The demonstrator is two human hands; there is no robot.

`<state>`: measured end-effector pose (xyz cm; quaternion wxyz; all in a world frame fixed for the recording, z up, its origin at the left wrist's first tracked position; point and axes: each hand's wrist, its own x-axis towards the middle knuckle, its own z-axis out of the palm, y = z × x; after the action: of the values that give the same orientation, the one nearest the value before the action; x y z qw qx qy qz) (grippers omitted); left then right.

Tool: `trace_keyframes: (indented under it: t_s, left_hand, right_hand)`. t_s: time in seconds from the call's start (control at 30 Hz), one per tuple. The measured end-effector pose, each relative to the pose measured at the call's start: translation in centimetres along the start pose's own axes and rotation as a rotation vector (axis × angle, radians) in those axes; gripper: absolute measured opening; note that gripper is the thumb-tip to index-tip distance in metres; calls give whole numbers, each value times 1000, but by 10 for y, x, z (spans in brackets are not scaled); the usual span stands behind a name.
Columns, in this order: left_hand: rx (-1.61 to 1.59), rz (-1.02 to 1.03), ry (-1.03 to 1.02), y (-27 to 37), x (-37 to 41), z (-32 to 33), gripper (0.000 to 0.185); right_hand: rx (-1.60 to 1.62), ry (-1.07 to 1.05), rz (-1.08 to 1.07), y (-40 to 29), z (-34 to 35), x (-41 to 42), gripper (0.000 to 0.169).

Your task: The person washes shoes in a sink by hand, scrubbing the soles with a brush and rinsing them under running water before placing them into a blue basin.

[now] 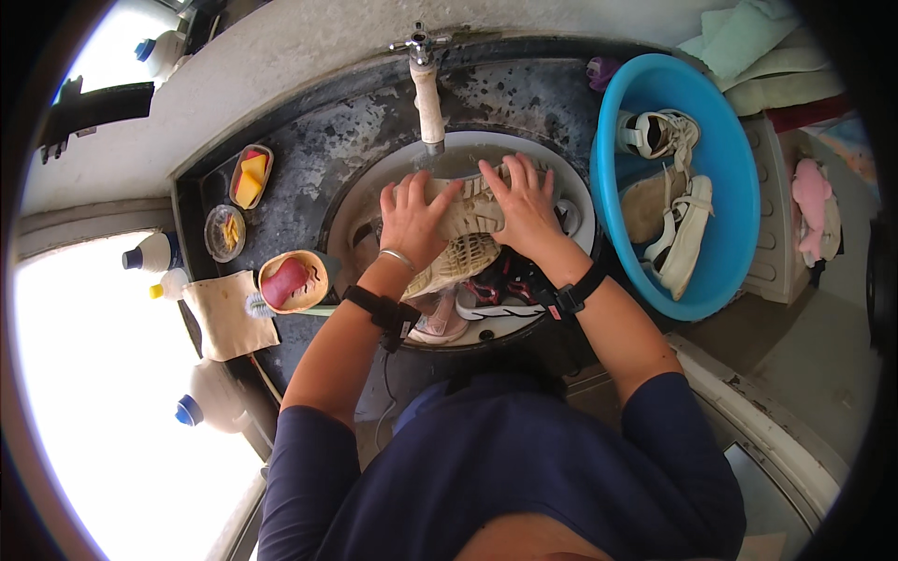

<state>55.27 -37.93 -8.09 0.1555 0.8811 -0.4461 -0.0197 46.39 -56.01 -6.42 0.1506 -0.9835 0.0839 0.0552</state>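
Note:
Both hands are on a wet, light-coloured shoe [468, 210] in the washbasin [459, 144], its patterned sole turned up. My left hand [415, 223] grips its left part, with fingers over the top edge. On the right part lies my right hand [525, 210], its fingers spread along the edge and its thumb on the sole. The tap [429, 105] hangs just above, with water seeming to run from its spout. Below the shoe, a pink shoe [440, 324] and a black-and-red shoe with a white sole [499, 308] lie in the basin, partly hidden.
At the right, a blue plastic tub [745, 210] holds several light shoes. On the dark counter's left side are a soap dish with yellow pieces [250, 184], a glass dish [224, 233], a bowl with red soap [287, 282], a brush [261, 306] and a beige cloth [231, 315].

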Motion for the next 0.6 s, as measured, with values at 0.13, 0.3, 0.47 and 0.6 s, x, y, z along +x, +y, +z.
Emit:
trace_keyframes:
  t_s: [0.13,0.3,0.47,0.6]
  left_hand:
    - [180,-39,-189,-2,1,35,90]
    - [264,-102,-398,-6,7,62,90]
    - [258,-109,-545,-15,15,80,82]
    - [242,-91,-616,-28,23,91,73]
  right_hand:
    - [1,-92,102,10,40,5,103]
    - [-25,-258,98,21,68,27,97]
    - [-4,-445,57,35,75,48,92]
    - [-22,-426,61,36,89,57,91]
